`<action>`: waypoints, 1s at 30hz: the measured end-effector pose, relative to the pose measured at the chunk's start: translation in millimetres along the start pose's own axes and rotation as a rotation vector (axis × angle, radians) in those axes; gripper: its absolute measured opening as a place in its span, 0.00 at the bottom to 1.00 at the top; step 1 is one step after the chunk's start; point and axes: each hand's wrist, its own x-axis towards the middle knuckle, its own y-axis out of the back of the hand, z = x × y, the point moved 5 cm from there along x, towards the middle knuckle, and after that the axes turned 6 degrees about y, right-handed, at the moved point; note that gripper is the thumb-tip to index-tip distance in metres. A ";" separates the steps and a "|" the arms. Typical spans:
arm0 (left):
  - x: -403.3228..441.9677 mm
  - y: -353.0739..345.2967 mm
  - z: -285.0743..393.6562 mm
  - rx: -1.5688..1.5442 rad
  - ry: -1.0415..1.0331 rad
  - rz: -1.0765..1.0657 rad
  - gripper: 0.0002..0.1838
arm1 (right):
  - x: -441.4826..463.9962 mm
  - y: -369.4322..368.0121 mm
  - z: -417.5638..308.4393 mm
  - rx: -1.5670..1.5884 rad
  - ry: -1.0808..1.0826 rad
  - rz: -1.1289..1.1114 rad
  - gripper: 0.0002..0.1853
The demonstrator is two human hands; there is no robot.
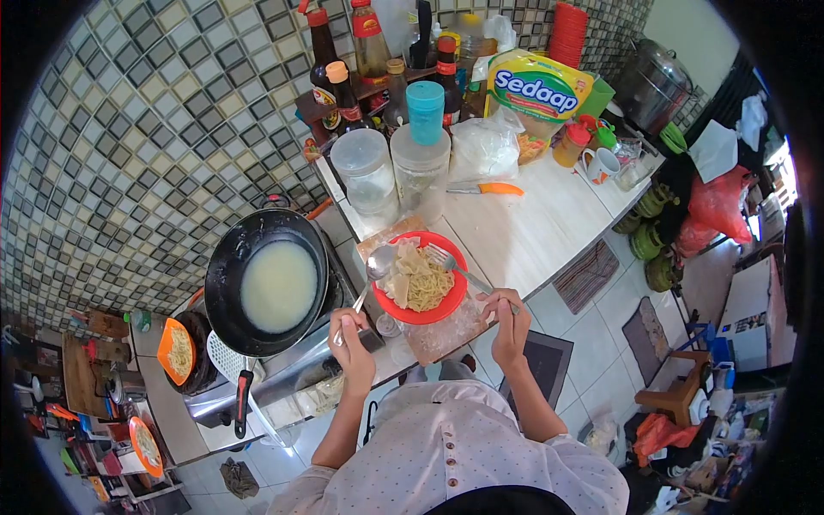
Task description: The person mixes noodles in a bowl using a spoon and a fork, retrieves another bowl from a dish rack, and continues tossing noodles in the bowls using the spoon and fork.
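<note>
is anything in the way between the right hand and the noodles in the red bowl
Nothing visible blocks it. The right hand holds a fork, which crosses over the right rim of the red bowl to the noodles.

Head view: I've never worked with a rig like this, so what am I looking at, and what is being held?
There is no machine here: these are a person's bare hands, seen by a camera worn on the head, looking forward and down. That is why the shirt shows at the bottom.

The left hand holds a spoon, the right hand a fork. Both reach into a red bowl of noodles, with pale flat pieces beside them.

Beyond it, the counter bears jars and a knife. At the picture's left, a black pan holds pale liquid.
</note>
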 end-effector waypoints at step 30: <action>2.0 -17.7 -14.4 0.150 -0.045 -0.213 0.13 | 14.1 9.1 -17.6 -0.059 0.012 -0.030 0.15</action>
